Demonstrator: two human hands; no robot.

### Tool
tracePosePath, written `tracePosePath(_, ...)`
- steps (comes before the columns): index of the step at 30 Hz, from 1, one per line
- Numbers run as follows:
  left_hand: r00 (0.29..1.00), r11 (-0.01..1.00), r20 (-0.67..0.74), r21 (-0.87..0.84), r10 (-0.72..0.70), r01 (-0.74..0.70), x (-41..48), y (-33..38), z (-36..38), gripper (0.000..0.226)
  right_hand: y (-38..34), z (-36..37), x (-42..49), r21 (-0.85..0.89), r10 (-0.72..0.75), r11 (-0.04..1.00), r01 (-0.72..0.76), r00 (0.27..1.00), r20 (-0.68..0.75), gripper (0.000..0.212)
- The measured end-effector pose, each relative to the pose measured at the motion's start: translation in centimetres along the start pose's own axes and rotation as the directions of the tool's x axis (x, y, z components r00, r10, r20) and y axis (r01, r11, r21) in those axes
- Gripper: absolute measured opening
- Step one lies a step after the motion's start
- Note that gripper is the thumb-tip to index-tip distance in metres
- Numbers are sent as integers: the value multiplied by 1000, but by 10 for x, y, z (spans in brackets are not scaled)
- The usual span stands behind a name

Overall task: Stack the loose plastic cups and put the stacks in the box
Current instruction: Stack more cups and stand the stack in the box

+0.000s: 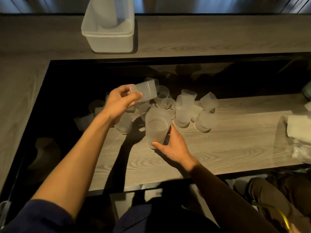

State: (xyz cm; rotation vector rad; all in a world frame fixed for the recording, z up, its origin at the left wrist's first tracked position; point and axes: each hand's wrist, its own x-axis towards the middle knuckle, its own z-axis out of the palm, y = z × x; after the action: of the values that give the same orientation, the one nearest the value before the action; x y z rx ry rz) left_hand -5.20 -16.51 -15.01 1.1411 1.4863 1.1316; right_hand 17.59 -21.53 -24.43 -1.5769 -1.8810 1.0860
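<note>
My right hand [175,147] grips an upright stack of ribbed translucent cups [156,128] standing on the lower wooden shelf [227,145]. My left hand [120,103] holds a single cup [148,91] on its side, lifted above the pile, up and left of the stack. Several loose cups [185,106] lie and stand in a heap behind the stack; some at the left sit in deep shadow. The white plastic box [109,39] stands on the upper counter at the back, with a tall stack of cups [107,14] inside it.
A dark recess wall borders the shelf on the left and back. White packaging and crinkled plastic [297,132] lie at the shelf's right end. The wooden upper counter [218,34] runs along the back, right of the box. My legs are below the shelf's front edge.
</note>
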Motion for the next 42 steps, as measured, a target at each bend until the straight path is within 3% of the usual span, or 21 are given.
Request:
tracePosePath(2, 997, 996, 62, -78, 54, -49, -14, 4, 3, 57, 0, 2, -1, -5, -4, 1000, 4, 1000, -4, 93)
tracePosePath(5, 981, 991, 138, -16, 136, -135, -33, 6, 12, 57, 0, 3, -3, 3, -20, 1000, 20, 1000, -16, 92)
tracePosePath(10, 938, 899, 234, 299, 256, -319, -51, 2, 21, 63, 1, 4, -7, -2, -32, 999, 32, 999, -13, 92)
tracePosePath(23, 917, 800, 254, 452, 309, -395, -72, 1, 22, 73, 1, 8, -16, 9, -80, 997, 80, 997, -6, 85)
tracePosePath(30, 919, 717, 227, 575, 323, -395, -76, 3, 16, 61, 3, 12, -18, -22, -90, 996, 90, 996, 11, 86)
tracePosePath(35, 893, 601, 304, 661, 332, -449, -78, 19, 19, 74, 3, 12, -19, -8, -67, 998, 67, 998, 20, 87)
tracePosePath(42, 891, 573, 314, 684, 328, -452, -80, 24, 15, 77, 2, 12, -21, -14, -73, 997, 74, 997, 25, 89)
